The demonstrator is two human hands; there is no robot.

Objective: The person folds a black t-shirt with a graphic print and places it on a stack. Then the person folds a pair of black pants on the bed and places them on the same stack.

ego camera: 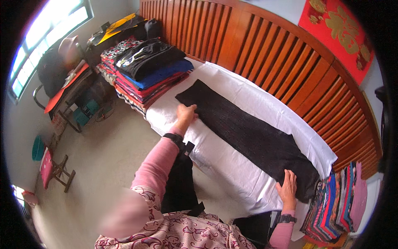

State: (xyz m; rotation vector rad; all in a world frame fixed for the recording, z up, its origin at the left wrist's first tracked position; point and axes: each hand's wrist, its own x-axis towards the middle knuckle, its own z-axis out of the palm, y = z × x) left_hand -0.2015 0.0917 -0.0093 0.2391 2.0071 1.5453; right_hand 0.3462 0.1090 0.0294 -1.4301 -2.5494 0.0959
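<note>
A pair of black trousers (239, 127), folded lengthwise, lies flat on a white sheet (217, 146). Its narrow leg end points to the far left and its wider upper part to the near right. My left hand (186, 114) is at the near edge of the leg end, with thumb and fingers closed on the cloth. On the wider part, close to its near edge, my right hand (287, 188) rests with the palm down and the fingers extended, holding nothing. The underside of the trousers is hidden.
A stack of folded clothes (146, 68) stands at the left end of the sheet. More folded garments (334, 199) sit in a row at the right. Behind runs a slatted wooden headboard (267, 65). A small folding stool (57, 169) stands on the floor at left.
</note>
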